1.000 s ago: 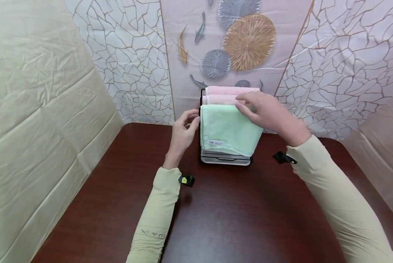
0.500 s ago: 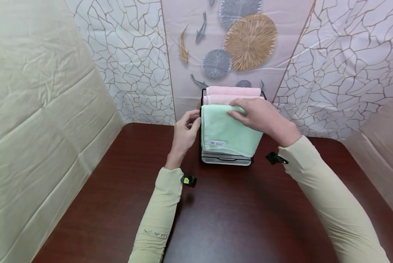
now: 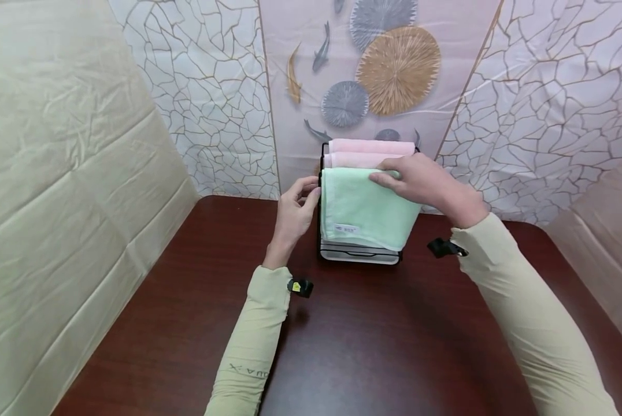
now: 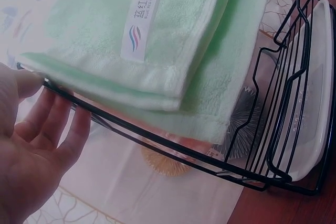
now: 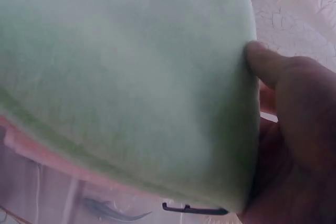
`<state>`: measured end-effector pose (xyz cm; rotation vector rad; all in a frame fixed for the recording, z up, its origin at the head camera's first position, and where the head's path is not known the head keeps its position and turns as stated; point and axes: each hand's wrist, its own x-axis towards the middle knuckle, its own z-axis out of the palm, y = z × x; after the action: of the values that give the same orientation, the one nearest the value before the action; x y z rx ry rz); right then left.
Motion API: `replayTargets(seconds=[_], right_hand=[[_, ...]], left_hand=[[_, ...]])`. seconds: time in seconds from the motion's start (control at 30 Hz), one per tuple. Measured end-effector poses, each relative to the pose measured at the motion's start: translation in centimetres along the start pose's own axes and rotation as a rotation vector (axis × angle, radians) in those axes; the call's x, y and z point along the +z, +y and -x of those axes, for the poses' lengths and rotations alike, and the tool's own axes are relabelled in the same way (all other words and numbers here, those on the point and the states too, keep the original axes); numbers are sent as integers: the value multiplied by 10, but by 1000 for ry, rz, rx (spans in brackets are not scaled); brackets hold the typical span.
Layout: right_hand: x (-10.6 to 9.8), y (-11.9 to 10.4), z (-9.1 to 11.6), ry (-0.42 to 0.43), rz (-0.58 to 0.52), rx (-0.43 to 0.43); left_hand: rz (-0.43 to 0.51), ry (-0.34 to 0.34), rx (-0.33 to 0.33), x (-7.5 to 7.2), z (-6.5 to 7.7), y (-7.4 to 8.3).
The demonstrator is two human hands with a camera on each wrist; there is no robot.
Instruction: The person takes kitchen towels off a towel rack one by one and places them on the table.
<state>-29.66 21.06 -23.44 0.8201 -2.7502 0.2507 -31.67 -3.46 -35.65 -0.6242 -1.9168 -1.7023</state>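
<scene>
A folded light-green towel point(image 3: 365, 208) with a white label hangs at the front of a black wire rack point(image 3: 360, 253). Two pink towels point(image 3: 371, 147) hang behind it. My left hand point(image 3: 294, 216) grips the rack's left side; in the left wrist view its thumb and fingers point(image 4: 79, 135) lie on either side of the black wire. At the green towel's upper edge, toward the right, my right hand point(image 3: 422, 180) pinches the cloth between thumb and fingers. In the right wrist view the thumb point(image 5: 268, 64) rests on the towel's near face, while the fingertips are hidden behind it.
At the rack's base sits a white tray point(image 4: 310, 103). The rack stands on a dark red-brown table point(image 3: 352, 323), close to a patterned backdrop point(image 3: 228, 98). A cream quilted cloth wall point(image 3: 71, 190) borders the left side, and another wall point(image 3: 602, 231) the right.
My right hand has come down from over the towels onto the green towel's upper edge, and its fingers have closed on the cloth. The left hand keeps its place on the rack.
</scene>
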Motion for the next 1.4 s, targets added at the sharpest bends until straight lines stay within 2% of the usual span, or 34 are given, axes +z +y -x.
replayTargets(seconds=[0.1,0.23,0.5,0.73,0.93,1.17,1.27,1.4], right_hand=[[2,0,-1,48,6,-16],[2,-1,-3,161,28,-63],[-14,-5,-6,242,46,-41],[-32,-6,-7,329,65,-68],[-50,-10,-6,352,68,-37],[-66,-9,-3,394,72,2],[-73,-8,-1,399,67,30],[-80,-6,3,446,86,41]], left_hand=[[1,1,-9,0,0,0],[3,-2,-32,0,1,3],[-11,-21,-30,-5,3,30],[2,-15,-13,-2,-1,5],[-15,-4,14,-2,-1,-4],[-3,-2,7,-3,3,33],[-10,2,8,-4,4,33],[-16,6,-2,-4,6,33]])
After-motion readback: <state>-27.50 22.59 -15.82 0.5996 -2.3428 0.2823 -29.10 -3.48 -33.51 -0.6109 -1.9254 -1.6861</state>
